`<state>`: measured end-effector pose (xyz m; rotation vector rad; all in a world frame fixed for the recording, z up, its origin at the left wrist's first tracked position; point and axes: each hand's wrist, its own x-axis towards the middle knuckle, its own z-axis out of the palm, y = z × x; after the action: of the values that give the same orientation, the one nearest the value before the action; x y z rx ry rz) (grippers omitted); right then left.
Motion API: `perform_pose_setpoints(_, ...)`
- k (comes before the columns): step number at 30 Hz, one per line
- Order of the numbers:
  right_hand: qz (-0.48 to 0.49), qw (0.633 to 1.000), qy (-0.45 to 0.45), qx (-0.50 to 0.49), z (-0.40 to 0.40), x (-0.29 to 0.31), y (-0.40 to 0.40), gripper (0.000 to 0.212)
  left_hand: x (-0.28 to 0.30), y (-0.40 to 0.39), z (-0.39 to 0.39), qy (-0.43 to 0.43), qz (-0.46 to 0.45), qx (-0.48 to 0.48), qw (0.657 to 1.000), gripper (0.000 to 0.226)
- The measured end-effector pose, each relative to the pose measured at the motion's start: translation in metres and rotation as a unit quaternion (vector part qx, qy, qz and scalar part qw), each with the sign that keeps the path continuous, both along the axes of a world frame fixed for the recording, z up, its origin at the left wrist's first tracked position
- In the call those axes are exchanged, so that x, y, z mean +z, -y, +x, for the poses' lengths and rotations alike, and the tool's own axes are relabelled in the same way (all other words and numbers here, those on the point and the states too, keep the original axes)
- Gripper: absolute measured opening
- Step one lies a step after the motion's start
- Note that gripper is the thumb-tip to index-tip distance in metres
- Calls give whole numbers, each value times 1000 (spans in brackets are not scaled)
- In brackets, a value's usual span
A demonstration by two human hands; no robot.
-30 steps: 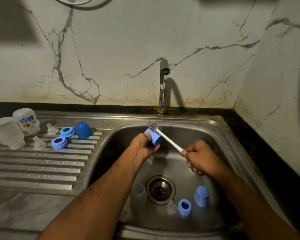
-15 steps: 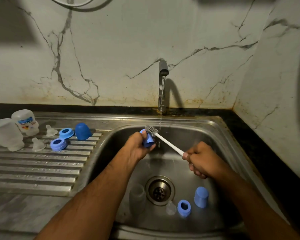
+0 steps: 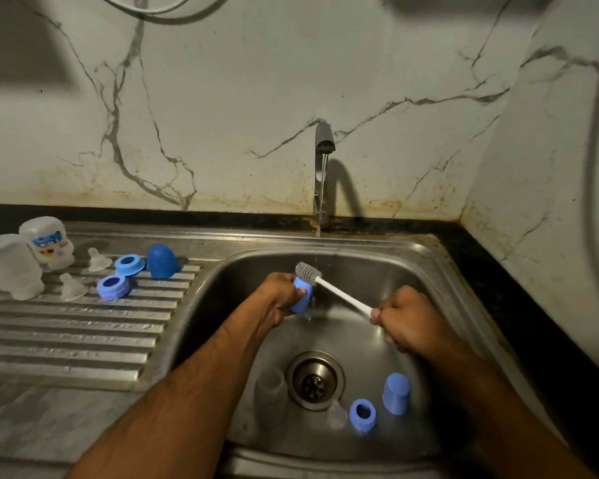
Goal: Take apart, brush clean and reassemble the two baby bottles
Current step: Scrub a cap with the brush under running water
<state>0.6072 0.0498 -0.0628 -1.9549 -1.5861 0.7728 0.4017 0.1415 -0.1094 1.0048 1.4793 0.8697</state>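
My left hand [image 3: 280, 299] curls round a small blue cap [image 3: 301, 299] and holds it under the thin stream from the tap [image 3: 324, 140], over the sink [image 3: 412, 271]. My right hand [image 3: 408, 321] is closed on the white handle of the bottle brush [image 3: 339, 293], whose grey bristle head [image 3: 307, 272] lies against the cap's upper edge. Whether the bristles reach inside the cap cannot be told from this view.

Risks, as I judge them:
- The cap is wet and only partly enclosed by my fingers, so a hard stroke of the brush may knock it out of my grip and into the basin.
- The open drain [image 3: 314, 380] sits directly below; the clear teat [image 3: 337, 414] lying at its rim is small and light, and running water may shift it.
- A clear bottle [image 3: 270, 387], a blue ring [image 3: 362, 414] and a second blue cap [image 3: 396, 393] stand loose on the basin floor (all near the drain); a dropped piece could topple them.
- Splash from the bristles may reach the parts set out on the drainboard [image 3: 66, 340]: two upturned bottles [image 3: 13, 266], two teats [image 3: 72, 288], two rings [image 3: 113, 286] and a dark blue cap [image 3: 161, 261].
- With so many similar pieces in two groups, washed and unwashed parts may get mixed at reassembly
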Motion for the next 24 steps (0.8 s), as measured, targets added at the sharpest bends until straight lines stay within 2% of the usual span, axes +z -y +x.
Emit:
perform_pose_setpoints(3, 2, 1000, 1, 21, -6, -1, 0, 30, -1, 1, 3, -14, 8, -3, 1000, 33)
perform_pose_setpoints(7, -27, 999, -41, -6, 4, 3, -1, 21, 3, -8, -9, -8, 36, 48, 998, 36)
perform_pose_setpoints(13, 37, 996, 82, 14, -1, 7, -2, 14, 1, -2, 11, -28, 32, -1, 999, 37)
perform_pose_setpoints(18, -27, 999, -24, 23, 9, 9, 0, 23, 2, -9, -6, -1, 54, 45, 998, 36)
perform_pose_setpoints(22, 15, 998, 58, 11, 14, 14, 1, 25, 0, -3, 7, -31, 43, 12, 999, 37)
perform_pose_setpoints(24, 8, 999, 49, 22, 11, 12, 1, 25, -2, -3, 15, -33, 42, 1, 999, 38)
